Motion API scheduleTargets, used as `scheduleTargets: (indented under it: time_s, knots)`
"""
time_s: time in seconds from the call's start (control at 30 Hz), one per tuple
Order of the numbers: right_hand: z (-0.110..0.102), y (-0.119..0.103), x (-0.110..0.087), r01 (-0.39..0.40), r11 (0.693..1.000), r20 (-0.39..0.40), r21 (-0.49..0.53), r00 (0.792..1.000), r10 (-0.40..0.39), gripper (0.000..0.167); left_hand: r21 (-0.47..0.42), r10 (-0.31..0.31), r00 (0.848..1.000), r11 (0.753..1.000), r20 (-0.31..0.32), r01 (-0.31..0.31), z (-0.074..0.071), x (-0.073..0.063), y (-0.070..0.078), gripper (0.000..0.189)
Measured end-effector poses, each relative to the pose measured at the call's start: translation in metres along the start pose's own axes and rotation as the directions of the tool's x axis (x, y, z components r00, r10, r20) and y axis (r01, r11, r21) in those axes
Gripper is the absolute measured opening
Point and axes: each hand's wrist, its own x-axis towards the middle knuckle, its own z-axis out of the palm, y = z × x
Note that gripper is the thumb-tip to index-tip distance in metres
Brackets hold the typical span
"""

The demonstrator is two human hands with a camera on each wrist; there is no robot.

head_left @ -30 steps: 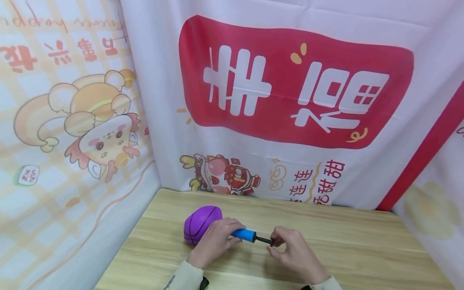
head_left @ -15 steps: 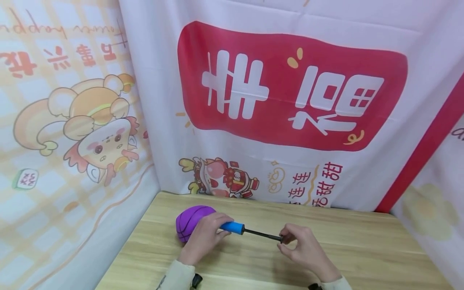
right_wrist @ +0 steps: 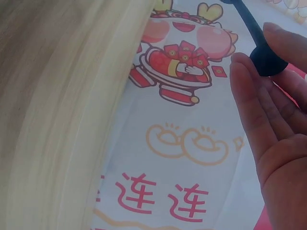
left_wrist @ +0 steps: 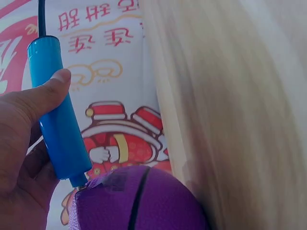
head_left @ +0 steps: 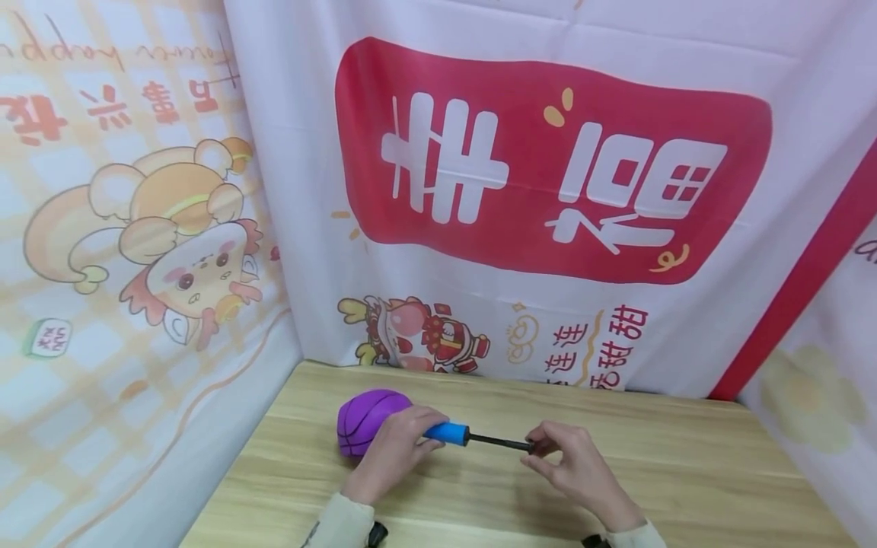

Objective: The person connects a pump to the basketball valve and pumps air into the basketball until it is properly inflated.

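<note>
A blue hand pump [left_wrist: 61, 124] lies in the grip of my left hand [head_left: 396, 449], thumb along its barrel in the left wrist view. Its nozzle end meets the purple ball [left_wrist: 144, 201], which is marked with black basketball lines and looks dented, not fully round. From the barrel's other end a black plunger rod [head_left: 499, 441] sticks out partway. My right hand [head_left: 578, 464] pinches the black knob [right_wrist: 268, 61] at the rod's end between thumb and fingers. In the head view the left hand covers part of the ball [head_left: 366, 418] and the pump's nozzle.
Both hands are over a light wood-grain table [head_left: 685, 472]. Behind its far edge hangs a white cloth [head_left: 315, 228] with a red panel, and a checked cloth [head_left: 82, 304] with cartoon prints borders the left side.
Between the first two frames, my right hand drew the plunger out to the right while ball and left hand shifted left. Since then the rod has slid slightly back in, the barrel moving right.
</note>
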Motion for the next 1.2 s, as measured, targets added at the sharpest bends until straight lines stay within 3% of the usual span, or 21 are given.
scheduleTargets:
  time_s: [0.33, 0.63, 0.93, 1.2]
  knots:
    - [0.015, -0.002, 0.002, 0.048, 0.999, -0.001, -0.016, 0.999, -0.048, 0.029, 0.001, 0.051, 0.998, 0.999, 0.025, -0.051, 0.014, 0.000, 0.014, 0.034]
    - [0.033, -0.007, 0.001, -0.028, 0.999, 0.047, -0.026, 0.998, 0.029, 0.027, -0.009, 0.082, 0.995, 0.997, 0.050, -0.082, 0.023, -0.002, 0.022, 0.034]
    - [0.040, -0.010, -0.003, -0.048, 0.997, 0.091, -0.062, 0.994, 0.054, 0.029, -0.016, 0.105, 0.991, 0.994, 0.083, -0.104, 0.019, -0.001, 0.022, 0.031]
    - [0.027, -0.009, -0.001, -0.068, 0.994, 0.088, -0.090, 0.993, 0.075, 0.028, -0.015, 0.075, 0.995, 0.997, 0.067, -0.075, 0.009, 0.001, 0.014, 0.034]
